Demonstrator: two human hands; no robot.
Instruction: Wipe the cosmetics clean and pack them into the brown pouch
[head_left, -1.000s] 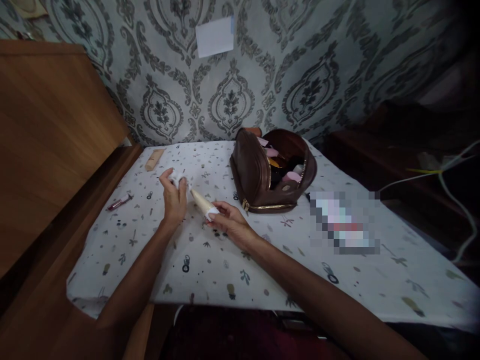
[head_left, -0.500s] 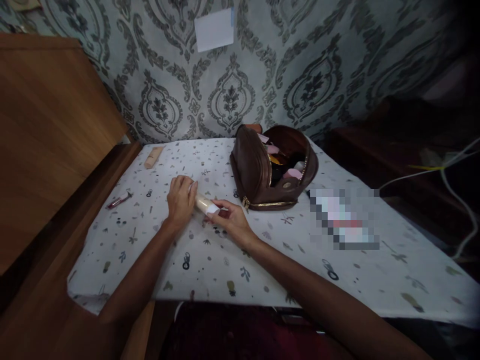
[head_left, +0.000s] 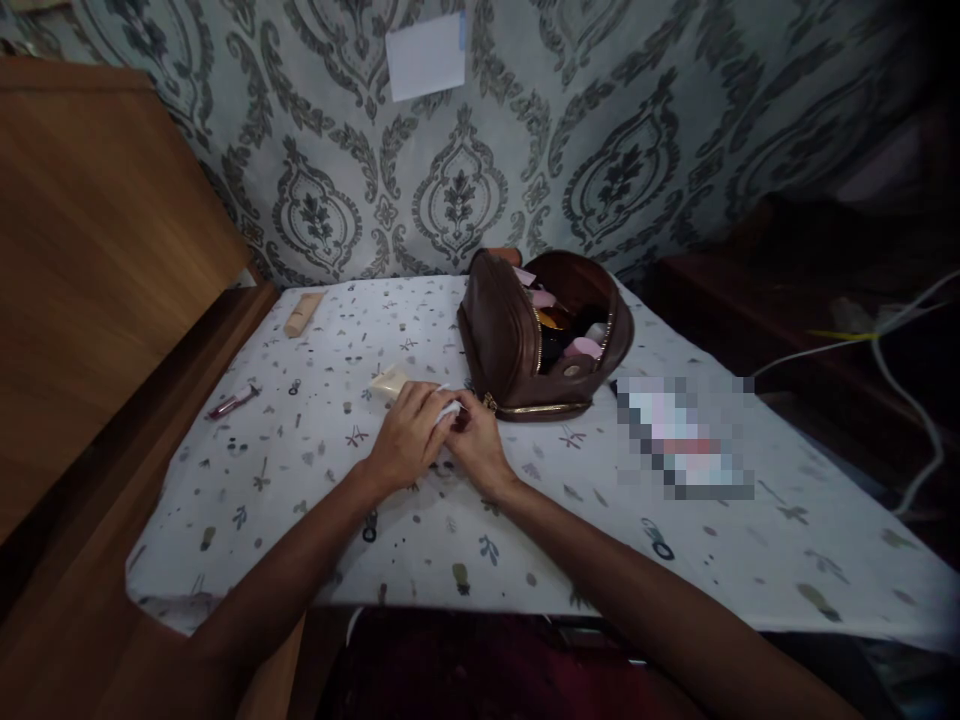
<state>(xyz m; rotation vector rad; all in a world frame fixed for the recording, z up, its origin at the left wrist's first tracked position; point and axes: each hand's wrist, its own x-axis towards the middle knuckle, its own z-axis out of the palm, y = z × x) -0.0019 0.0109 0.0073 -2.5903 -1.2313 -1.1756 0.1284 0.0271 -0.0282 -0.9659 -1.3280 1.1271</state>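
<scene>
A cream-coloured squeeze tube (head_left: 388, 383) with a white cap lies across my two hands, over the middle of the cloth. My left hand (head_left: 409, 432) is wrapped round the tube close to its cap, and the flat end sticks out to the left. The fingers of my right hand (head_left: 480, 445) pinch the white cap (head_left: 448, 410), which they partly cover. Just behind my right hand stands a brown cosmetic bag (head_left: 499, 325), unzipped, with pink, black and amber items inside.
A beige tube (head_left: 303, 315) lies at the back left, and a small dark red lip gloss tube (head_left: 233, 402) nearer the left edge. A blurred-out object (head_left: 686, 440) lies to the right. A wooden cabinet (head_left: 105, 220) borders the left side.
My left hand has slid along the tube from its flat end to near the cap, closing up against my right hand. The right hand has shifted slightly right and stays on the cap.
</scene>
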